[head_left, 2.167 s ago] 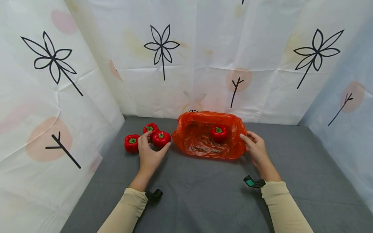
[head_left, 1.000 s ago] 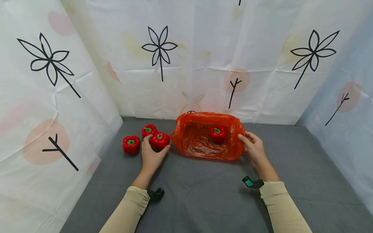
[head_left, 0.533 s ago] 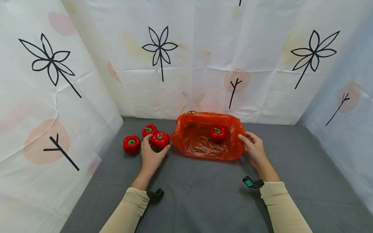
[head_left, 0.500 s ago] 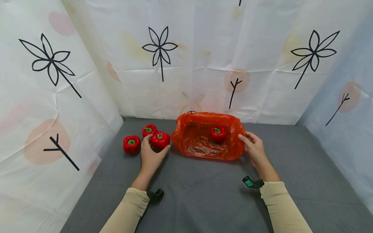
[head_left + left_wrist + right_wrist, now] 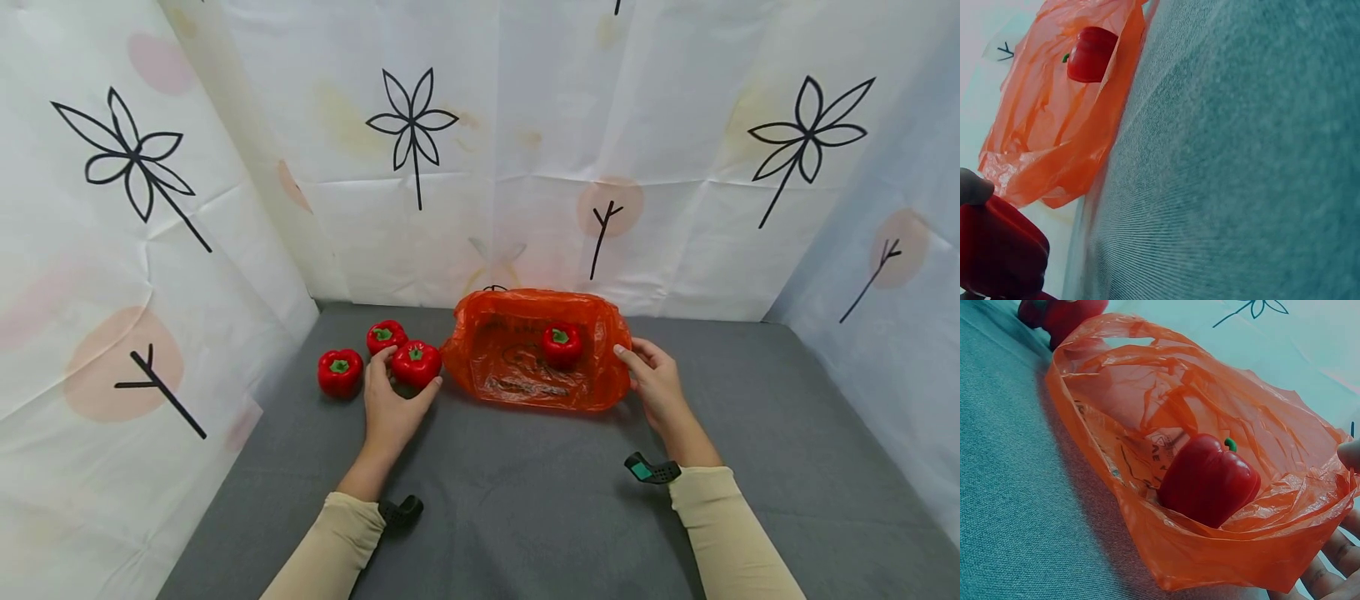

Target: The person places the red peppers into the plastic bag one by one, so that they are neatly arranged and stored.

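Observation:
In the head view, my left hand (image 5: 393, 408) holds a red bell pepper (image 5: 417, 363), thumb at its near right and fingers at its left. The left wrist view shows the thumb (image 5: 974, 187) against this pepper (image 5: 1004, 250). Beside it stand two more red bell peppers, one behind (image 5: 386, 335) and one to the left (image 5: 340, 372). My right hand (image 5: 660, 383) pinches the right edge of an orange plastic bag (image 5: 495, 379), its mouth spread wide. Inside the bag lies one red bell pepper (image 5: 1210, 480) with a green stem.
A grey cloth (image 5: 525, 508) covers the table. White printed curtains (image 5: 525, 125) enclose the back and both sides, and the bag lies near the back one. The held pepper is close to the bag's left end.
Compared with about two seconds ago, my left hand has closed in around the nearest pepper. In the last half second that pepper shifts slightly right. My right hand stays at the bag's edge.

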### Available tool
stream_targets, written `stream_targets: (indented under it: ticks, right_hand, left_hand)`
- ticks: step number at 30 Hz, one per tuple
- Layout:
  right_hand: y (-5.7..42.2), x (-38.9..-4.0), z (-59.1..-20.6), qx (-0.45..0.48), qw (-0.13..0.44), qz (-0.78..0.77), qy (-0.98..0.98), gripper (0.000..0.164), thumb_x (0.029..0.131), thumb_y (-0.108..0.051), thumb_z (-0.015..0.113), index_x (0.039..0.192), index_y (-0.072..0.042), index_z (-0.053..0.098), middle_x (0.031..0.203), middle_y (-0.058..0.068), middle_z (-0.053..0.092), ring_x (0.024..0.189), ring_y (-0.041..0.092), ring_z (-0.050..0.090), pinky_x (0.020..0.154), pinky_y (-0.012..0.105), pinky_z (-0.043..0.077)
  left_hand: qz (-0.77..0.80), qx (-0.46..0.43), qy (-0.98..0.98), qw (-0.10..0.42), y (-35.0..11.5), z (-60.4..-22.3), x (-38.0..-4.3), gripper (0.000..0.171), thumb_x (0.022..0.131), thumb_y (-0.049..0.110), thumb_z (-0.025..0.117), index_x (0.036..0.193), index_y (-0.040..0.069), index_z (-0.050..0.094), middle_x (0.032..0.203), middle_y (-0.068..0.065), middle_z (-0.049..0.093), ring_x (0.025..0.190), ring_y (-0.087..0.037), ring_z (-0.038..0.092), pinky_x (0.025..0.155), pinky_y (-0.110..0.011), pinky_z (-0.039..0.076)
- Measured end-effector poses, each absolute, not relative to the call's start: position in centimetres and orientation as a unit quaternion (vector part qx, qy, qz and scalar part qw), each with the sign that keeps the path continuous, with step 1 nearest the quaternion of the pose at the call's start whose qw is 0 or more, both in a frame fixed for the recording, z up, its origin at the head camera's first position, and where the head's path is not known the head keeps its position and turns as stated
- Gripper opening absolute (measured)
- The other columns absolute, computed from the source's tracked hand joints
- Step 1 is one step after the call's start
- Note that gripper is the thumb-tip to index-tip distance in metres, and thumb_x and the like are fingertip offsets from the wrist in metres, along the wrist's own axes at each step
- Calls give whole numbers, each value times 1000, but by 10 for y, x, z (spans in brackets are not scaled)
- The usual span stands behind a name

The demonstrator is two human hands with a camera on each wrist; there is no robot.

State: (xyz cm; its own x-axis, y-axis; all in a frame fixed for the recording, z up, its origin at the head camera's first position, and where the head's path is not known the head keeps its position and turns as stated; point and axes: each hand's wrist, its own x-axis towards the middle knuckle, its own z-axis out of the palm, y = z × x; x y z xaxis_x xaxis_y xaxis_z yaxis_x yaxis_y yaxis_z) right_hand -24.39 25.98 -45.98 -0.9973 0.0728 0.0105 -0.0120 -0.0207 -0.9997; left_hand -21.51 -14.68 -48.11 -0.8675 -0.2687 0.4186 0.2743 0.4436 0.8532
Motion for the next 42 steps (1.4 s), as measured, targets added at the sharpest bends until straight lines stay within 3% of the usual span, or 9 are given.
stream_targets:
  ticks: [14, 28, 42]
  right_hand:
    - [260, -244, -460, -20, 32, 718, -695, 34, 104, -35, 70, 130, -15, 64, 111, -13, 68, 98, 4, 67, 79, 19, 62]
    - [260, -244, -460, -10, 33, 710, -703, 37, 104, -36, 70, 132, -13, 65, 111, -14, 68, 97, 4, 68, 80, 19, 62]
    - [260, -243, -459, -18, 33, 710, -703, 34, 104, -36, 70, 130, -14, 65, 109, -13, 68, 97, 4, 67, 80, 19, 62]
  left_hand:
    - [-530, -21, -795, 294, -135, -465, -200, 87, 77, 24, 95, 148, 5, 48, 143, -10, 55, 128, -20, 55, 96, -48, 58]
    - [-550, -60, -797, 242, -107, -455, -186, 82, 79, 26, 94, 147, 13, 49, 143, -6, 56, 125, -25, 58, 99, -47, 59]
    - [-548, -132, -802, 197, -75, -460, -197, 83, 80, 23, 94, 147, 4, 48, 141, -10, 56, 122, -25, 61, 97, -44, 62]
